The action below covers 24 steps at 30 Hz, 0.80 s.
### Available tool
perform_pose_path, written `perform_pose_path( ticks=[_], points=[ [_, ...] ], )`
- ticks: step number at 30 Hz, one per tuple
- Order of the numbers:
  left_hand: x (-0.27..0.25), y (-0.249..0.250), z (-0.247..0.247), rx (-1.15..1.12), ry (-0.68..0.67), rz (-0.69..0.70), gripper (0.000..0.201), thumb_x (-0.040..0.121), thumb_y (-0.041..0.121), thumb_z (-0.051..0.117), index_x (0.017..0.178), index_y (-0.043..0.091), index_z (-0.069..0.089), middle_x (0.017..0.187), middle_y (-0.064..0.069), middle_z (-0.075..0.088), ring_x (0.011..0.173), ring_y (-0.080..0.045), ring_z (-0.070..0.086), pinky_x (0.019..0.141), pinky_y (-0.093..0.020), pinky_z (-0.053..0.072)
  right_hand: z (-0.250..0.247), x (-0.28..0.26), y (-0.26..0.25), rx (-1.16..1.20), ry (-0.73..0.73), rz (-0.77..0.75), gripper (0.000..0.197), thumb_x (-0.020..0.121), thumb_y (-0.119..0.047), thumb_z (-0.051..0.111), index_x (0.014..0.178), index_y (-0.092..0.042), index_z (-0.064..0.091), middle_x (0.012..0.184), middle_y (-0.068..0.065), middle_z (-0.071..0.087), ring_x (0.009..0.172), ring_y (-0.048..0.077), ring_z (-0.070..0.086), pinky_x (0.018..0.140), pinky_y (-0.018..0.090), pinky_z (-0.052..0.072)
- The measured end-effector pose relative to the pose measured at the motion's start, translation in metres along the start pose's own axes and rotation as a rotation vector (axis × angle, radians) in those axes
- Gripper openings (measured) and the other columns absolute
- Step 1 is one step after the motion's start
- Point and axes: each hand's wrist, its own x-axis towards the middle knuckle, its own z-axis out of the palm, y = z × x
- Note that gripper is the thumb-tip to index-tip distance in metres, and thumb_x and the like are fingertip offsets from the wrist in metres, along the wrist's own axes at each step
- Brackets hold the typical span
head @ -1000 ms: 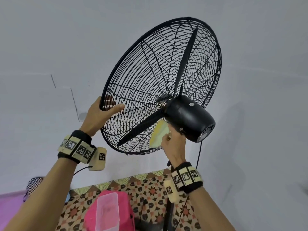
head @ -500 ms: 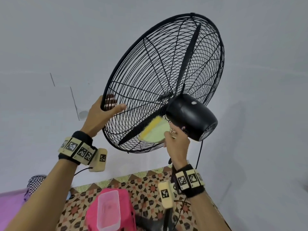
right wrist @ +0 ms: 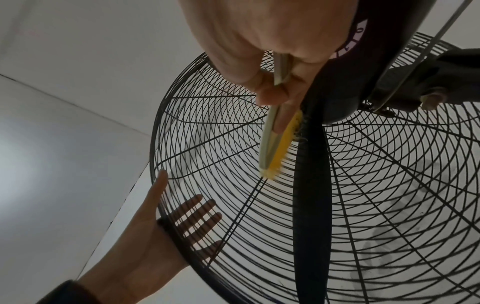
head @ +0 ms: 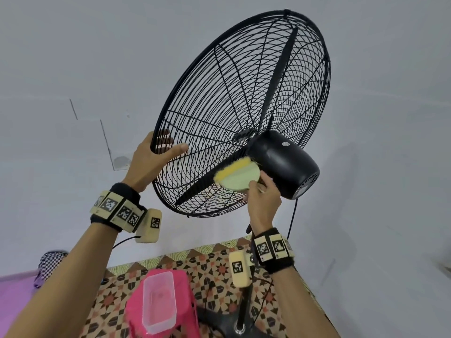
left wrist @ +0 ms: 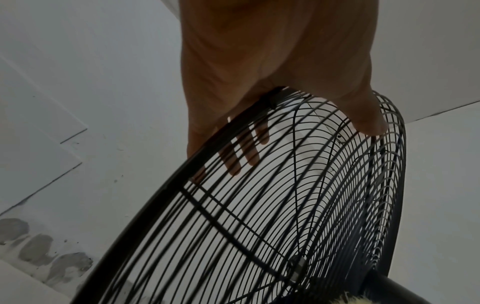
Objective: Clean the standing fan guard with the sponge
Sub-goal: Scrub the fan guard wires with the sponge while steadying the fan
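We are gripping the guard [head: 244, 113] rim with our left hand [head: 148, 162] while our right hand [head: 264, 198], pinching the sponge [head: 238, 176], has swung it flatter, up beside the motor [head: 283, 164].

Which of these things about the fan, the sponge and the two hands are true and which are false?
1. The right hand holds the sponge against the fan guard next to the black motor housing. True.
2. The left hand is holding a second sponge. False: it grips the rim of the guard, thumb on the near side, fingers on the far side behind the wires.
3. The sponge is blue all over. False: it has a yellow scrubbing side and a pale green side.
4. A clear plastic container sits on something pink below the fan. True.
5. The fan has no blades inside. False: a dark blade shows behind the wires.
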Motion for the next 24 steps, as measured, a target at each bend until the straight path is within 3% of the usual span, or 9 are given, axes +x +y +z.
perform_pose_path(
  ticks=[3, 6, 10, 11, 14, 18, 20, 24],
  points=[
    [0.0, -0.002, -0.002, -0.015, -0.002, -0.003, 0.084, 0.071, 0.076, 0.08, 0.136, 0.027, 0.057, 0.123, 0.007, 0.07, 0.116, -0.01, 0.065, 0.106, -0.04, 0.051, 0.005, -0.003, -0.002, -0.002, -0.051, 0.006, 0.046, 0.096, -0.001, 0.059, 0.14, -0.014, 0.063, 0.099, -0.006, 0.072, 0.053, 0.005, 0.063, 0.054, 0.021, 0.054],
    [-0.001, -0.003, -0.003, -0.02, -0.008, 0.002, 0.086, 0.07, 0.077, 0.079, 0.137, 0.028, 0.056, 0.124, 0.008, 0.069, 0.118, -0.009, 0.064, 0.105, -0.038, 0.05, 0.001, -0.011, -0.002, -0.033, -0.159, 0.03, 0.044, 0.093, -0.004, 0.063, 0.135, -0.017, 0.066, 0.102, 0.004, 0.075, 0.053, 0.008, 0.061, 0.053, 0.023, 0.052],
    [-0.002, -0.006, -0.007, -0.009, -0.076, 0.028, 0.091, 0.071, 0.076, 0.079, 0.145, 0.031, 0.051, 0.133, 0.011, 0.065, 0.122, -0.006, 0.064, 0.105, -0.034, 0.048, -0.003, -0.006, 0.0, 0.02, -0.014, 0.007, 0.044, 0.093, -0.007, 0.063, 0.134, -0.022, 0.069, 0.118, 0.005, 0.072, 0.09, 0.02, 0.073, 0.058, 0.021, 0.056],
    [-0.003, -0.007, -0.008, -0.005, -0.097, 0.028, 0.093, 0.07, 0.077, 0.079, 0.147, 0.033, 0.049, 0.135, 0.012, 0.064, 0.123, -0.006, 0.063, 0.105, -0.033, 0.047, -0.001, -0.006, -0.001, 0.027, -0.006, 0.018, 0.044, 0.094, -0.008, 0.062, 0.135, -0.022, 0.068, 0.12, 0.006, 0.072, 0.092, 0.021, 0.074, 0.058, 0.02, 0.055],
    [-0.003, -0.012, -0.011, 0.018, -0.133, 0.023, 0.099, 0.066, 0.08, 0.077, 0.147, 0.033, 0.045, 0.137, 0.011, 0.063, 0.123, -0.003, 0.062, 0.102, -0.027, 0.045, 0.014, -0.022, -0.003, -0.009, -0.044, -0.002, 0.044, 0.1, -0.006, 0.059, 0.142, -0.019, 0.062, 0.118, 0.004, 0.072, 0.068, 0.007, 0.071, 0.056, 0.018, 0.053],
    [-0.002, -0.021, -0.014, 0.019, -0.128, 0.02, 0.099, 0.068, 0.081, 0.076, 0.149, 0.035, 0.044, 0.138, 0.01, 0.063, 0.124, -0.004, 0.061, 0.109, -0.04, 0.047, 0.034, -0.067, 0.006, -0.038, -0.151, -0.035, 0.049, 0.101, -0.005, 0.059, 0.148, -0.016, 0.054, 0.119, 0.008, 0.073, 0.061, 0.005, 0.07, 0.052, 0.018, 0.053],
    [-0.003, -0.023, -0.014, 0.021, -0.141, 0.029, 0.096, 0.069, 0.082, 0.076, 0.148, 0.038, 0.043, 0.138, 0.011, 0.063, 0.125, -0.007, 0.062, 0.112, -0.046, 0.047, 0.031, -0.073, 0.006, -0.014, -0.103, -0.003, 0.049, 0.1, -0.007, 0.06, 0.148, -0.017, 0.054, 0.122, 0.006, 0.072, 0.068, 0.011, 0.073, 0.056, 0.023, 0.058],
    [-0.004, -0.024, -0.011, 0.014, -0.148, 0.047, 0.092, 0.073, 0.08, 0.076, 0.148, 0.039, 0.043, 0.139, 0.011, 0.062, 0.128, -0.012, 0.061, 0.113, -0.054, 0.046, 0.024, -0.056, -0.011, 0.043, 0.043, 0.029, 0.046, 0.102, -0.004, 0.056, 0.148, -0.01, 0.054, 0.124, 0.012, 0.07, 0.058, -0.006, 0.066, 0.052, 0.011, 0.049]
  ],
)
